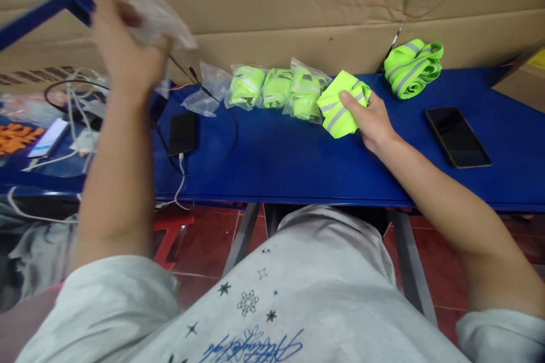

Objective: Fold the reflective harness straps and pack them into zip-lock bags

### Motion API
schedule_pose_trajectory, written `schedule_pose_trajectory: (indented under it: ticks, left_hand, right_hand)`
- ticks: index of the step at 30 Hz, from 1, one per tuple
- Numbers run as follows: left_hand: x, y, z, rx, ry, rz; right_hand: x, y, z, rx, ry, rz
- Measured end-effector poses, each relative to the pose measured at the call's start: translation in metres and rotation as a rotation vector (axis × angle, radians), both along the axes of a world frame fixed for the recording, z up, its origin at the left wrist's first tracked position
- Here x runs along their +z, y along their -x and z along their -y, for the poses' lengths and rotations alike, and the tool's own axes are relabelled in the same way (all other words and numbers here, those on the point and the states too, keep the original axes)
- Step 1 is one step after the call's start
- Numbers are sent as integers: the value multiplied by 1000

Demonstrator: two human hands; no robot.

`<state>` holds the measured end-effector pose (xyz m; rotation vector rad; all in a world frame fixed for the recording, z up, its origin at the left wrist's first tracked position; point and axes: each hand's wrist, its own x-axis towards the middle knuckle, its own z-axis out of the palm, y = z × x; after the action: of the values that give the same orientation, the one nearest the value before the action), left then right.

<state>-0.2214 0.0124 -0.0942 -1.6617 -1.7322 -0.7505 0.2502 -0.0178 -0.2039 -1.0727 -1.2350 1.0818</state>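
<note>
Raised at the upper left, my left hand (pixel 131 48) is closed on a clear plastic bag (pixel 155 5); both are smeared by motion. My right hand (pixel 374 122) grips a folded neon-yellow reflective strap (pixel 340 105) with grey stripes, thumb on top, just over the blue table (pixel 281 164). To its left stand several bagged neon straps in a row, among them one bag (pixel 306 93) close to the held strap, a middle one (pixel 276 88) and a left one (pixel 247 86). A loose coiled neon strap (pixel 413 68) lies to the right of my right hand.
Empty-looking plastic bags (pixel 208 88) lie left of the row. A black power bank (pixel 182 133) has a white cable plugged in. On the right lies a dark phone (pixel 457 136). Tangled cables, another phone (pixel 49 138) and orange pieces (pixel 19 137) are at far left. Cardboard (pixel 264 5) stands behind.
</note>
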Motion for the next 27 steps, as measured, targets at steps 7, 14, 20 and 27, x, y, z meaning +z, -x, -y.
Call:
schedule_pose_trajectory:
  ticks: [7, 14, 20, 27]
  left_hand:
    - [-52, -237, 76, -601, 654, 106]
    - [-81, -255, 66, -605, 715, 84]
    - [-82, -248, 72, -612, 662, 123]
    - [-82, -247, 72, -689, 661, 141]
  right_hand:
    - [5, -10, -2, 90, -119, 151]
    - [6, -22, -8, 74, -86, 252]
    - [43, -40, 2, 76, -247, 333]
    - [43, -36, 16, 244, -322, 724]
